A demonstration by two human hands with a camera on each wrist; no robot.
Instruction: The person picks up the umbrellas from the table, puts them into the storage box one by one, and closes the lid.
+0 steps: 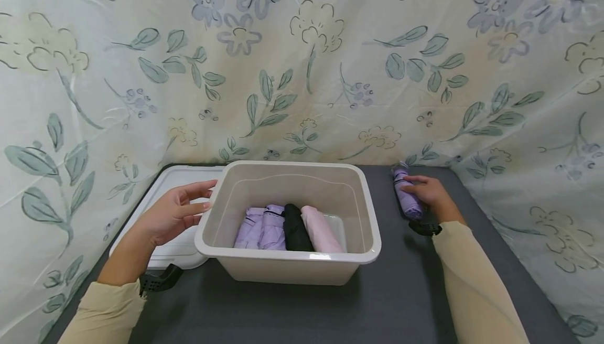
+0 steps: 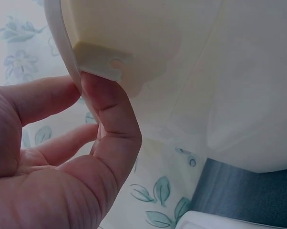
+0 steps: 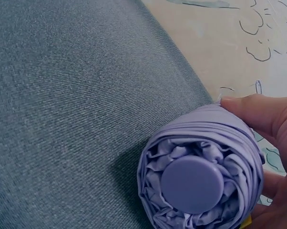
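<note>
Head view: a folded lilac umbrella (image 1: 407,196) is gripped on the table while the bin (image 1: 363,218) is steadied.

Nearest, the grey table (image 1: 377,307) is seen under two beige sleeves. The beige bin is touched at its left rim by the left hand (image 1: 172,214), fingers relaxed and lightly spread, thumb against the rim's tab. Inside the bin, four folded umbrellas (image 1: 288,227) are packed side by side: two lilac, one black, one pink. Behind the left hand a white lid (image 1: 165,186) is laid flat. Farther right, the right hand (image 1: 427,191) is curled round the lilac umbrella, which is lying on the table near the floral curtain (image 1: 302,61). The pick-up step is judged in hand; a lift over the rim into the gap beside the pink one would be called for.
</note>
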